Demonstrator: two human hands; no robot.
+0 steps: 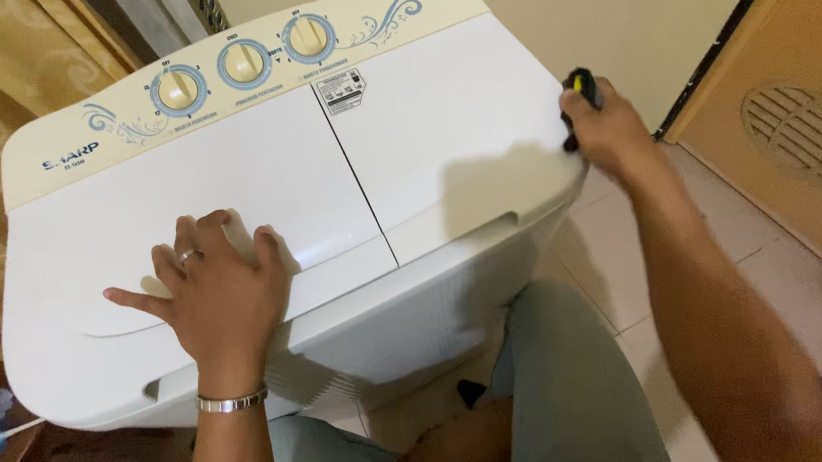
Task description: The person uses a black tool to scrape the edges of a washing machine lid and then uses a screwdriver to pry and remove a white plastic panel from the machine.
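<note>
The left hand (pixel 221 289) lies flat, fingers spread, on the white washing machine's larger lid (pixel 227 193). The right hand (pixel 605 127) grips a small black-and-yellow object (pixel 582 84) at the machine's right edge, beside open tiled floor (pixel 624 251).

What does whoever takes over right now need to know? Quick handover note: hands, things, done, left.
Left hand: flat, fingers spread on the larger left lid of the white twin-tub washing machine, near its front edge. Holds nothing.
Right hand: at the machine's right edge beside the smaller right lid, closed on a small black and yellow object; what it is cannot be told.
Both lids are shut. The three dials sit untouched on the cream back panel.
Done: nothing visibly opened or turned.
Left: lids and dials not yet handled.
</note>
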